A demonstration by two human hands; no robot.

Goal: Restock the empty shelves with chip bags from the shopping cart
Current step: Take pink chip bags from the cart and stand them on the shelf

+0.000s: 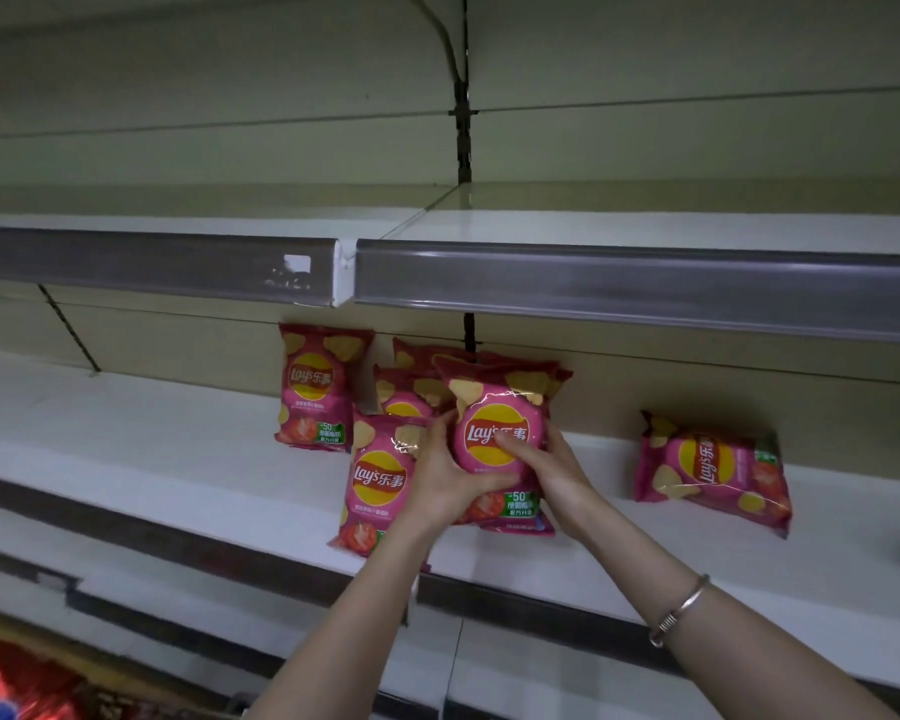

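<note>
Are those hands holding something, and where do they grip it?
One pink chip bag: the left hand grips its left edge, the right hand its right edge, thumbs on the front.

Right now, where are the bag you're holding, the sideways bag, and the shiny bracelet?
held bag point(478, 432): head view, on its front logo.
sideways bag point(707, 467): head view, on its turned logo.
bracelet point(682, 609): head view, on the metal band.

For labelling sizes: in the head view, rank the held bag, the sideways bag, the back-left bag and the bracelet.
1. The held bag and the sideways bag: they look alike, so unranked.
2. The back-left bag, which stands farther back.
3. The bracelet.
</note>
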